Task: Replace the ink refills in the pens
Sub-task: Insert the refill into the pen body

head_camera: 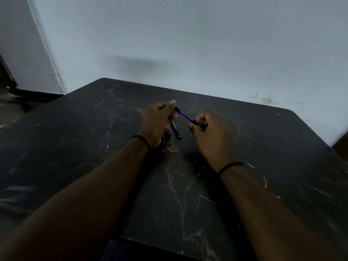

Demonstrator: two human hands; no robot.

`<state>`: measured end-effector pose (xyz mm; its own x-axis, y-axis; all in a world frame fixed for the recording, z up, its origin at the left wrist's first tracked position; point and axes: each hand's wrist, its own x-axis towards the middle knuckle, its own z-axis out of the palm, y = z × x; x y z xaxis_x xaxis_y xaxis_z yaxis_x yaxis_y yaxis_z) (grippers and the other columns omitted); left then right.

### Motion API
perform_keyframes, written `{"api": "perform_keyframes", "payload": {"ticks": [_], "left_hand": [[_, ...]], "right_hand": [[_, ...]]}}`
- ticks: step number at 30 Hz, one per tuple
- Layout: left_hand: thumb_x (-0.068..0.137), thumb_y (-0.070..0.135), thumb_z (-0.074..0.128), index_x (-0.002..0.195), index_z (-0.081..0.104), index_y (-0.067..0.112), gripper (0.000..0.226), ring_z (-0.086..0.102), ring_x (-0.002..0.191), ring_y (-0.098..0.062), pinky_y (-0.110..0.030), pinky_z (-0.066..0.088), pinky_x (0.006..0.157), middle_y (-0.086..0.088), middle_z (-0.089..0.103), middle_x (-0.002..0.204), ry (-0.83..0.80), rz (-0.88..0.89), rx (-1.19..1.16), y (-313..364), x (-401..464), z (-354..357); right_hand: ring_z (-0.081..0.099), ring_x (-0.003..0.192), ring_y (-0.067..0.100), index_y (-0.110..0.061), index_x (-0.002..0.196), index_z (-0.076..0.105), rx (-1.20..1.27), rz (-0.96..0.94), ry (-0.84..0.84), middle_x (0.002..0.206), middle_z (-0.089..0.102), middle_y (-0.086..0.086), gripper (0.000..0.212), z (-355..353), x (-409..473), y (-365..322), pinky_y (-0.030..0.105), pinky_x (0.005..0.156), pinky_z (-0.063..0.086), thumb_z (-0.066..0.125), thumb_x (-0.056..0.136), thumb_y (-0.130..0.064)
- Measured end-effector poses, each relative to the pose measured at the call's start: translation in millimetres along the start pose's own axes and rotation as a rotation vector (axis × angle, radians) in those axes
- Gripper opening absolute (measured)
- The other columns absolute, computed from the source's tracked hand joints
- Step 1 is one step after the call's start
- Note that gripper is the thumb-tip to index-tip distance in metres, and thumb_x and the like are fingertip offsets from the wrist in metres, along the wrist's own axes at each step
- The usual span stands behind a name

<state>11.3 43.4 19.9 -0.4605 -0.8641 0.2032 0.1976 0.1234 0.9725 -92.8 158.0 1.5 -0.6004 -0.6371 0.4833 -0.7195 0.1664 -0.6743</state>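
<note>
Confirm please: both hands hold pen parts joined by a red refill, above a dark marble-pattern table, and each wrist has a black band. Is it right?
One detail is wrong: the refill is blue, not red, as the head view shows. The rest stands: the left hand and right hand hold pen parts joined by it, above the dark marble-pattern table, and each wrist has a black band.

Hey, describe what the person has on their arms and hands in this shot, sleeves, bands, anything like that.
Both forearms are bare, with no sleeves in view. The left hand has a thin black band around its wrist, and the right hand has a similar thin black band around its wrist. No rings, gloves or watch are visible, though the picture is dim.
</note>
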Motion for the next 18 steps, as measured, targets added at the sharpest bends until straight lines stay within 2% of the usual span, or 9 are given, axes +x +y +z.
{"api": "perform_keyframes", "payload": {"ticks": [5, 10, 15, 18], "left_hand": [[0.100, 0.024, 0.055, 0.082, 0.065, 0.007, 0.027, 0.033, 0.033, -0.004, -0.015, 0.026, 0.031, -0.005, 0.060, 0.069, -0.004, -0.018, -0.018, -1.0, 1.3, 0.5], [0.099, 0.024, 0.057, 0.086, 0.066, 0.006, 0.024, 0.034, 0.034, -0.002, -0.014, 0.028, 0.032, -0.006, 0.060, 0.071, 0.004, -0.020, 0.028, -5.1, 3.4, 1.1], [0.097, 0.026, 0.060, 0.085, 0.064, 0.005, 0.025, 0.035, 0.033, -0.003, -0.015, 0.028, 0.032, -0.006, 0.061, 0.070, 0.000, -0.020, 0.062, -6.5, 2.4, 0.8], [0.096, 0.028, 0.062, 0.081, 0.063, 0.007, 0.025, 0.035, 0.033, -0.003, -0.015, 0.028, 0.031, -0.005, 0.061, 0.070, -0.011, -0.026, 0.069, -6.5, 2.2, 1.6]], "right_hand": [[0.058, 0.077, 0.012, -0.027, 0.089, 0.063, -0.025, 0.005, 0.032, 0.085, 0.063, -0.007, 0.011, -1.2, 0.4, -1.3, 0.030, 0.063, 0.049, 0.071, 0.087, -0.034], [0.059, 0.080, 0.013, -0.027, 0.089, 0.064, -0.077, 0.026, 0.035, 0.087, 0.063, -0.007, 0.010, -1.2, 1.9, 2.6, 0.035, 0.069, 0.053, 0.069, 0.088, -0.036], [0.058, 0.076, 0.008, -0.027, 0.088, 0.067, -0.046, -0.039, 0.024, 0.083, 0.063, -0.009, 0.010, 0.3, 2.3, 1.6, 0.029, 0.064, 0.048, 0.069, 0.088, -0.037], [0.059, 0.077, 0.012, -0.027, 0.092, 0.069, -0.040, -0.044, 0.005, 0.084, 0.064, -0.007, 0.014, 2.3, 1.8, 1.1, 0.035, 0.069, 0.052, 0.065, 0.091, -0.040]]}}
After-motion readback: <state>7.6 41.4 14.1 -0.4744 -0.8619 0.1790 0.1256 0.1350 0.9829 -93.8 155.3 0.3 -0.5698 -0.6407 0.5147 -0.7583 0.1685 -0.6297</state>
